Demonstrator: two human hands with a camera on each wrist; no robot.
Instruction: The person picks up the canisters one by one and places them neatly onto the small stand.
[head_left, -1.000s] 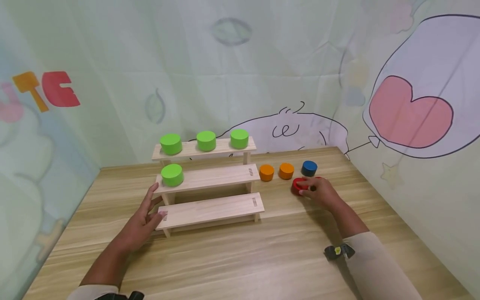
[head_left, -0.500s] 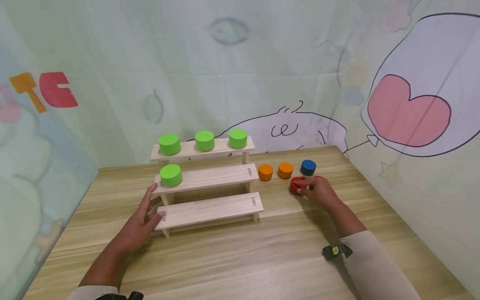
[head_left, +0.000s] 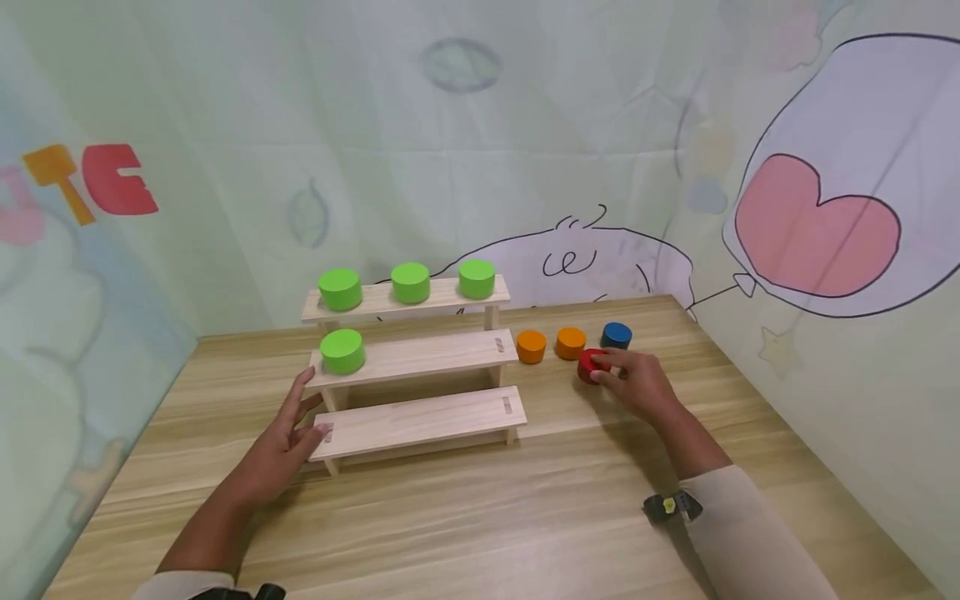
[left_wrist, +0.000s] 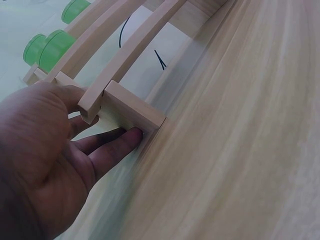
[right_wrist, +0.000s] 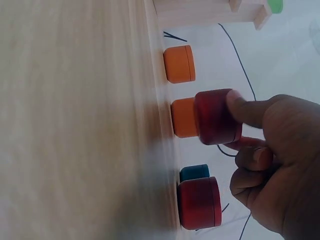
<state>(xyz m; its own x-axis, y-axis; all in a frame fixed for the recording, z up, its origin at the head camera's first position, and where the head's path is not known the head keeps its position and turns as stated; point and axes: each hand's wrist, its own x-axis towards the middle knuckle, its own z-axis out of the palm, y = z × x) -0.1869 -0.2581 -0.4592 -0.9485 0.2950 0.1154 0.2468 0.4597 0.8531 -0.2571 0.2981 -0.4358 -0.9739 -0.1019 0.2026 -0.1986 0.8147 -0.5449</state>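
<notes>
My right hand [head_left: 640, 385] pinches a red cylinder block [head_left: 592, 367] between thumb and fingers. In the right wrist view, this block [right_wrist: 218, 117] is off the table and overlaps an orange one [right_wrist: 184, 118]. My left hand [head_left: 279, 446] holds the left end of a three-step wooden stand [head_left: 420, 421]. Its thumb lies on the lowest step, and in the left wrist view the fingers [left_wrist: 117, 151] press against the stand's end leg [left_wrist: 131, 107]. Three green cylinder blocks [head_left: 410, 283] stand on the top step. One more green block [head_left: 342, 352] sits at the middle step's left end.
Right of the stand, two orange blocks [head_left: 531, 347] and a blue block [head_left: 617, 336] stand on the wooden table [head_left: 480, 525]. A second red block [right_wrist: 199, 202] shows in the right wrist view, beside the blue one. A printed curtain [head_left: 375, 125] hangs behind the table.
The red block in my right hand has lifted slightly and tilted, moving a little up and left in the head view. The left hand has stayed at the stand.
</notes>
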